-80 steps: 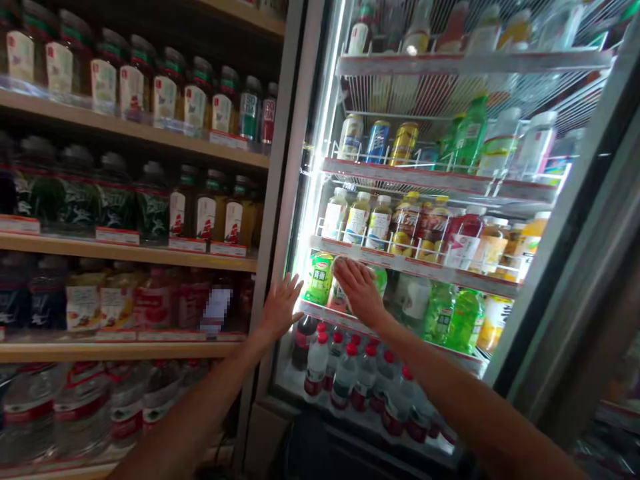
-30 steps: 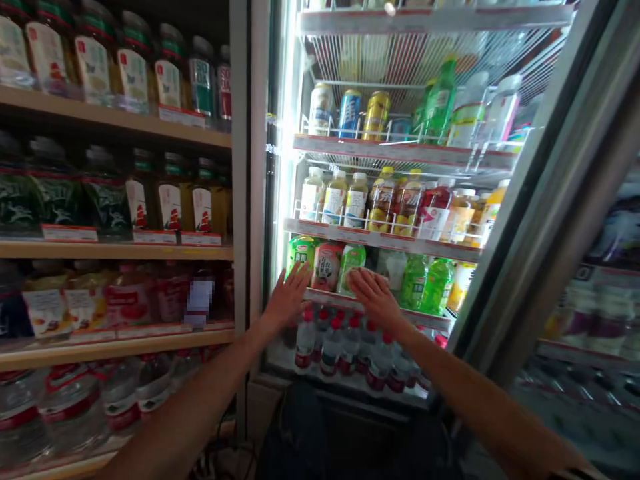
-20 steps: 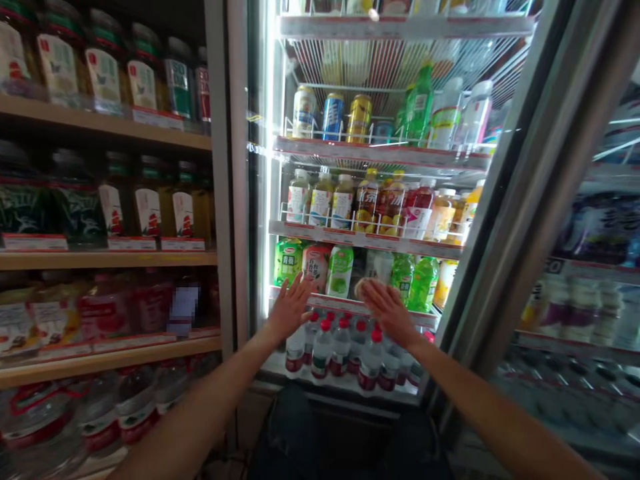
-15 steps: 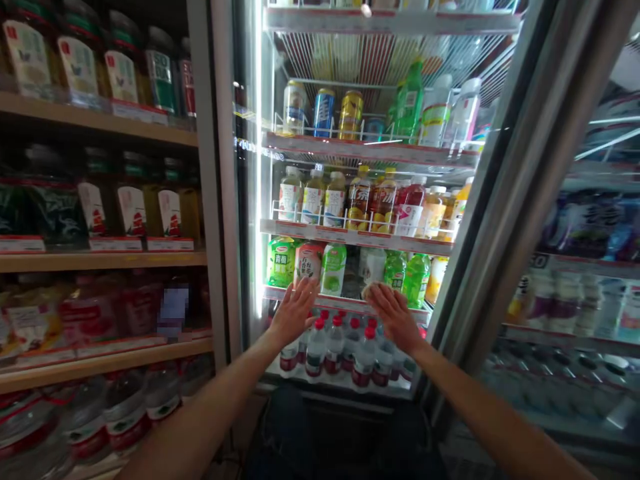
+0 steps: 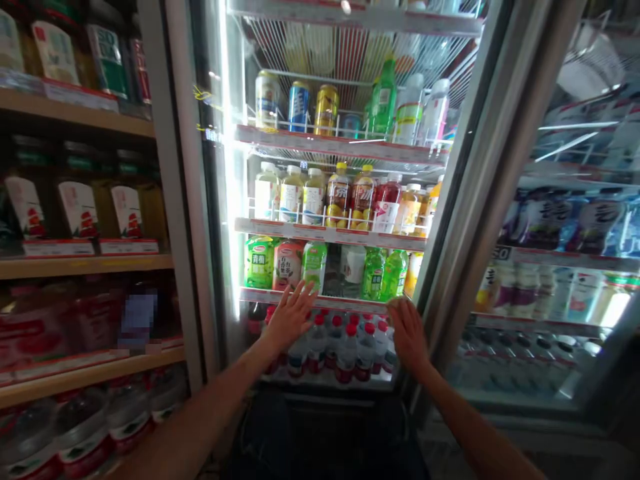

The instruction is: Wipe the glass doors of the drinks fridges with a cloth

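My left hand is open, fingers spread, in front of the cooler's third shelf edge, just below a pale green bottle and a pink bottle. My right hand is open too, held flat near the cooler's door frame, below the green bottles at the shelf's right end. Neither hand holds anything. Red-capped water bottles stand on the bottom shelf under both hands.
The open glass door stands at the right, with drinks visible through it. Upper cooler shelves carry cans and juice bottles. Wooden shelves at the left hold tea and water bottles.
Both hands have drawn back from the bottles on the third shelf. My right hand dropped lower and to the right, towards the door frame. The view swung right.
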`<state>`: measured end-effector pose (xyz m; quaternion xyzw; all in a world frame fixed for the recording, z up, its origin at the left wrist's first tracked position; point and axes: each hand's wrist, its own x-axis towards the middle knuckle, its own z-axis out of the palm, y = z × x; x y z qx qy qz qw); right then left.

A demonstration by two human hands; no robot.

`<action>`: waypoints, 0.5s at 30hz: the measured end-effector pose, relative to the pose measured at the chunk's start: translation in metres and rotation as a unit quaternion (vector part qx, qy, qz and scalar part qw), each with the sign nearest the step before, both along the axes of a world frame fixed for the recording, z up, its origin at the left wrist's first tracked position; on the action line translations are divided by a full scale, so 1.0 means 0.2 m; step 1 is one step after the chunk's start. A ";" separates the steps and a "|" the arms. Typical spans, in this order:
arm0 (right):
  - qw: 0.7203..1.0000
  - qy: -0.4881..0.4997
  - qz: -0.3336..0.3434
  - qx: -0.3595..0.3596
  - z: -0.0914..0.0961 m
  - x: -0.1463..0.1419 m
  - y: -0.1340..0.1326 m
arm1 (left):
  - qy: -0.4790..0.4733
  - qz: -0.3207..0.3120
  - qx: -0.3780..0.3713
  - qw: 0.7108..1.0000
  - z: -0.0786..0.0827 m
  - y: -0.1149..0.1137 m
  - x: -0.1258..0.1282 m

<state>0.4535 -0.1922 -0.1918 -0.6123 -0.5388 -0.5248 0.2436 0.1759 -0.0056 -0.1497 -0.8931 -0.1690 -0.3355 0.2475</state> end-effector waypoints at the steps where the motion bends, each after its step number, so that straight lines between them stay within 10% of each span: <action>1: 1.000 -0.001 -0.001 -0.015 -0.05 0.00 -0.01 | 0.000 -0.002 0.003 1.000 0.00 0.00 0.00; 9: 0.992 0.028 0.015 0.119 0.22 0.05 0.08 | 0.006 0.011 -0.005 1.000 0.00 0.01 -0.01; 15: 1.000 -0.003 0.013 -0.026 -0.03 -0.06 0.06 | 0.001 0.011 -0.004 1.000 0.01 0.03 -0.03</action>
